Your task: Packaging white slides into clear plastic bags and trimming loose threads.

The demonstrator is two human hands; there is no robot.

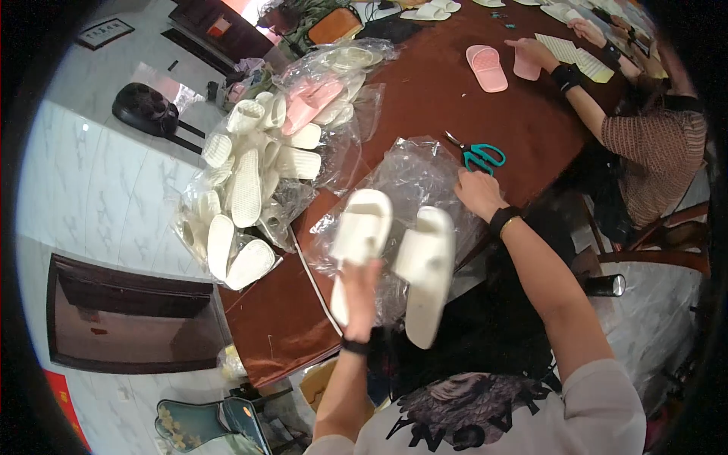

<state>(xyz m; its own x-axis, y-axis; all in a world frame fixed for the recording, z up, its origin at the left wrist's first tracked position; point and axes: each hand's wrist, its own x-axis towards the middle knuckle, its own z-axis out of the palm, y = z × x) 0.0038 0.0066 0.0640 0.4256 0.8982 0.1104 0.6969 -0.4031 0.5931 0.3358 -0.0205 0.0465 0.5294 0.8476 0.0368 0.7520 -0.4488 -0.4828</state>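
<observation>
My left hand [359, 297] grips the heel of a white slide slipper [362, 227] and holds it above the edge of the dark red table [425, 91]. A second white slipper [426, 267] lies right beside it, sole edge toward me, touching the first; whether my left hand also holds it I cannot tell. Under both is crumpled clear plastic wrap [413, 171]. My right hand [478, 191] rests on that plastic farther back, fingers bent, just short of teal-handled scissors [479, 155].
A clear bag of several white slippers [243, 189] and a bag with pink ones [318, 95] lie at the left. Across the table, another person's hands [535, 53] work beside pink slippers [487, 68] and yellow sheets [576, 57].
</observation>
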